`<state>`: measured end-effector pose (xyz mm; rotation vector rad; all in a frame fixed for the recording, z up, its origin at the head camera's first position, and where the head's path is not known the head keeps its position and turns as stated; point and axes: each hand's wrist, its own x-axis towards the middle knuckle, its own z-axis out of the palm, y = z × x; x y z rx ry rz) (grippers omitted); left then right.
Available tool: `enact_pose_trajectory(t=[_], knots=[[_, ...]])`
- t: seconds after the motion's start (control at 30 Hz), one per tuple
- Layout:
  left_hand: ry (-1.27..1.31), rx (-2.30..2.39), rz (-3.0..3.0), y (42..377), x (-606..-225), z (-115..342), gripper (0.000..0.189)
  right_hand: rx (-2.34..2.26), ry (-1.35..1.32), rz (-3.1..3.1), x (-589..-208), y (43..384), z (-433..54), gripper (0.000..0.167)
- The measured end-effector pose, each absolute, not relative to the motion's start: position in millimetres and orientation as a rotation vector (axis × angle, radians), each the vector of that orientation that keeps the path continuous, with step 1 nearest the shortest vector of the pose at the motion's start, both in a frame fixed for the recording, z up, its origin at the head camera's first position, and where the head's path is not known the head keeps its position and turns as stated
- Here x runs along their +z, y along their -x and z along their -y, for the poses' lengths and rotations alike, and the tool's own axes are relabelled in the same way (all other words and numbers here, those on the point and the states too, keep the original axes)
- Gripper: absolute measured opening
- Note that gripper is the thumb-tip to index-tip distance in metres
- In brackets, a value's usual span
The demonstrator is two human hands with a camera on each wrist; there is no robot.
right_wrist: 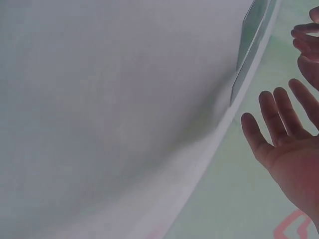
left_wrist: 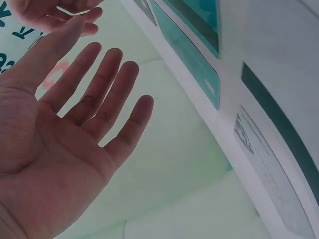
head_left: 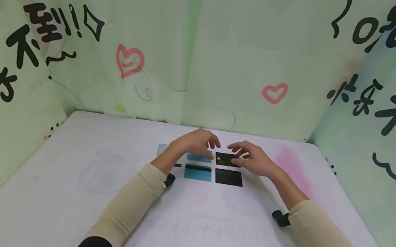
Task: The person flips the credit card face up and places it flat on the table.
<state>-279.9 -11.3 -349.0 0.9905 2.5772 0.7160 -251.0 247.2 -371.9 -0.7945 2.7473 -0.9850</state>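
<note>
Two rows of cards lie flat on the table. In the head view, the far row has a pale card [head_left: 161,148], a blue card [head_left: 198,158] and a black card marked VIP [head_left: 224,159]. Nearer lie a mostly hidden card with a dark stripe [head_left: 178,165], a blue striped card [head_left: 197,175] and a plain black card [head_left: 228,178]. My left hand [head_left: 198,142] hovers over the far blue card, holding nothing; its fingers spread in the left wrist view. My right hand [head_left: 254,158], also holding nothing, is above the VIP card's right end, partly covering it.
The white table [head_left: 65,190] meets a pale green printed curtain [head_left: 224,81] at the back and both sides. A pink patch [head_left: 293,167] marks the tabletop right of the cards. Black straps [head_left: 281,219] sit at the wrists.
</note>
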Motion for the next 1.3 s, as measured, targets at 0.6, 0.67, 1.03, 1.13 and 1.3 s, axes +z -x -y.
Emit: enact_pose_trajectory(t=[0.6, 0.67, 1.03, 1.13, 1.3], knots=[[-0.875, 0.863, -2.608, 264, -346, 77, 0.048, -1.141, 0.869, -2.654, -372, 251, -192, 0.049], [-0.861, 0.858, -2.623, 262, -346, 85, 0.047, -1.154, 0.882, -2.646, -372, 251, -185, 0.049], [-0.778, 0.813, -2.672, 253, -347, 120, 0.043, -1.222, 0.875, -2.602, -371, 250, -156, 0.048], [-0.756, 0.825, -2.674, 252, -347, 126, 0.044, -1.247, 0.862, -2.618, -369, 251, -149, 0.047], [-0.720, 0.835, -2.665, 251, -350, 133, 0.046, -1.263, 0.865, -2.605, -370, 252, -139, 0.047]])
